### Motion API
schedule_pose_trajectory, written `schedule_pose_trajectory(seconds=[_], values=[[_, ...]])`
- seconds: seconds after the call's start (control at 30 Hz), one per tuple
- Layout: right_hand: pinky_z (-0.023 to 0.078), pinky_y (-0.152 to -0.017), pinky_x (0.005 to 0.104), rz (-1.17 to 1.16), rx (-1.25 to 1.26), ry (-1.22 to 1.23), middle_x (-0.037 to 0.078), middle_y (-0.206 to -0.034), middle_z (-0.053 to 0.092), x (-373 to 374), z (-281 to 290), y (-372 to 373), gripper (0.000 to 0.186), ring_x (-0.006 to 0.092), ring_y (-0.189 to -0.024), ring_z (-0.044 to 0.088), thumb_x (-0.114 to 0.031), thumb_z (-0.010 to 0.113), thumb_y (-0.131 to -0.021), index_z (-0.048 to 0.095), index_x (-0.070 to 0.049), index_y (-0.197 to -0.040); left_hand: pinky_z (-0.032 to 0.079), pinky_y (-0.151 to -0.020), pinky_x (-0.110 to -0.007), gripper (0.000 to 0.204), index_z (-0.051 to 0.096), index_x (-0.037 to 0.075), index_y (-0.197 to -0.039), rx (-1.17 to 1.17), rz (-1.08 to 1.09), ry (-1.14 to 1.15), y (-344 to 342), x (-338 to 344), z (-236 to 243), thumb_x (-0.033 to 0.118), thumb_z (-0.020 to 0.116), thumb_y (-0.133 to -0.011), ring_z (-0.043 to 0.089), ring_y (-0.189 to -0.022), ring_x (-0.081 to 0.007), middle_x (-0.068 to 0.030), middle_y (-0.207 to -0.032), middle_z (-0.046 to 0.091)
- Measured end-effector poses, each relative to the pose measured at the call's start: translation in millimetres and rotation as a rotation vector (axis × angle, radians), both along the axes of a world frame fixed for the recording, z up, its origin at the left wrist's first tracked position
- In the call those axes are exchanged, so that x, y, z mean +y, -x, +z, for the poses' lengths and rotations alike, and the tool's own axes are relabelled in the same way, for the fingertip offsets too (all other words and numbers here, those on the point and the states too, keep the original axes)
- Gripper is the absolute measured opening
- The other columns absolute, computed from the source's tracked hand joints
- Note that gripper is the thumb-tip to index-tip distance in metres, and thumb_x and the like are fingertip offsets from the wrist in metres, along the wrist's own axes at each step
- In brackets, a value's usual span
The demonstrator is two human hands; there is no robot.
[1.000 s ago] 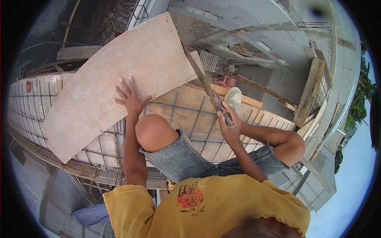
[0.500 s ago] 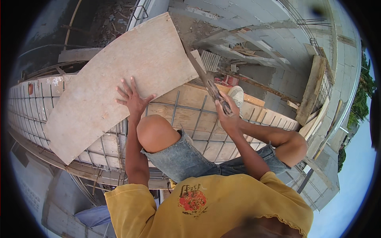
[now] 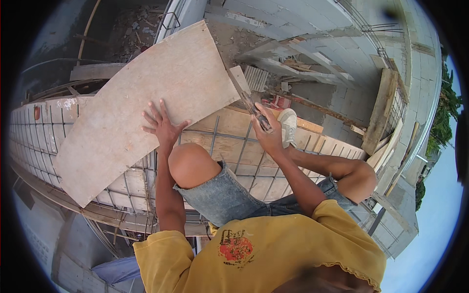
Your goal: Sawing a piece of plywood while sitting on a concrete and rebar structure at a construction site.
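Note:
A large pale plywood sheet (image 3: pixel 141 93) lies slantwise over the rebar grid in front of me. My left hand (image 3: pixel 164 126) rests open on its near part, fingers spread flat, just beyond my bent knee. At the sheet's right end, my right hand (image 3: pixel 267 133) is wrapped round the worn handle of a handsaw (image 3: pixel 256 111). The saw's blade points away from me along the sheet's right edge; its far part is thin and hard to make out. A small pale piece (image 3: pixel 240 78) shows just right of the blade; whether it is joined to the sheet I cannot tell.
Below the sheet runs a rebar grid (image 3: pixel 238 151) over boards. My shoe (image 3: pixel 288 126) stands on the right, near a plank edge. Grey block walls (image 3: pixel 317 24) and a lower floor with rubble lie beyond. A timber form (image 3: pixel 382 110) stands at right.
My right hand has pushed the saw away from me and to the left along the sheet's edge. My left hand stays flat on the sheet.

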State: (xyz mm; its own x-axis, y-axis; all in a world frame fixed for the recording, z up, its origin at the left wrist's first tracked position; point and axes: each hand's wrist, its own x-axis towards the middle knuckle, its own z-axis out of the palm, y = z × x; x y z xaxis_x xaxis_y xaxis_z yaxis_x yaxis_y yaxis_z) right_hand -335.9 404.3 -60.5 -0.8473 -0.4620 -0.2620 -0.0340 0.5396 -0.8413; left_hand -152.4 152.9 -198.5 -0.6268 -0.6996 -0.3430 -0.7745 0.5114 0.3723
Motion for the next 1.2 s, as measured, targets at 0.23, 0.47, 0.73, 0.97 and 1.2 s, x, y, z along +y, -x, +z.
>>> schedule_pose_trajectory(seconds=[0.23, 0.47, 0.73, 0.97, 1.2], values=[[0.050, -0.089, 0.0316, -0.018, 0.080, 0.179, 0.014, -0.120, 0.067, -61.1, -28.9, 40.0, 0.042, 0.0223, -0.109, 0.065, -0.019, 0.072, -0.090, 0.061, -0.006, -0.128, -0.006, -0.102, -0.081, 0.130, 0.014, 0.026, -0.159, -0.035, 0.005, 0.003, -15.9, -8.0, 1.1, 0.074, 0.078, -0.057, -0.014, -0.147, -0.0504, -0.0157, -0.166, -0.005], [0.049, -0.092, 0.0326, -0.003, 0.054, 0.128, 0.014, -0.122, 0.066, -53.5, -17.5, 27.1, 0.047, 0.0214, -0.111, 0.063, -0.032, 0.068, -0.094, 0.058, -0.007, -0.133, -0.001, -0.102, -0.082, 0.128, 0.014, 0.028, -0.159, -0.002, 0.078, 0.093, 24.2, -16.7, 5.6, 0.078, 0.075, -0.058, -0.011, -0.147, -0.0501, -0.0154, -0.166, -0.005], [0.049, -0.087, 0.0274, 0.069, 0.070, -0.137, 0.014, -0.112, 0.069, 80.1, 102.0, -72.7, 0.043, 0.0144, -0.101, 0.065, -0.010, 0.067, -0.093, 0.056, -0.001, -0.133, -0.004, -0.099, -0.084, 0.131, 0.012, 0.029, -0.159, -0.077, 0.135, 0.013, 15.3, -18.0, -5.8, 0.078, 0.076, -0.056, -0.016, -0.146, -0.0513, -0.0150, -0.165, -0.011], [0.049, -0.090, 0.0304, 0.033, 0.184, 0.024, 0.015, -0.119, 0.068, -28.6, -12.0, 22.7, 0.038, 0.0185, -0.103, 0.066, -0.013, 0.068, -0.091, 0.061, -0.005, -0.128, -0.006, -0.098, -0.084, 0.139, 0.009, 0.029, -0.159, -0.078, -0.020, -0.047, 38.5, -19.2, 9.7, 0.068, 0.085, -0.050, -0.020, -0.144, -0.0551, -0.0181, -0.164, -0.015], [0.050, -0.089, 0.0292, 0.126, 0.061, -0.147, 0.017, -0.113, 0.068, 62.1, 57.2, -51.0, 0.041, 0.0170, -0.099, 0.066, -0.003, 0.065, -0.092, 0.056, 0.000, -0.132, -0.006, -0.099, -0.084, 0.141, 0.008, 0.030, -0.159, -0.082, 0.047, -0.051, 10.3, -30.1, 5.8, 0.068, 0.086, -0.048, -0.020, -0.144, -0.0548, -0.0202, -0.163, -0.015]])
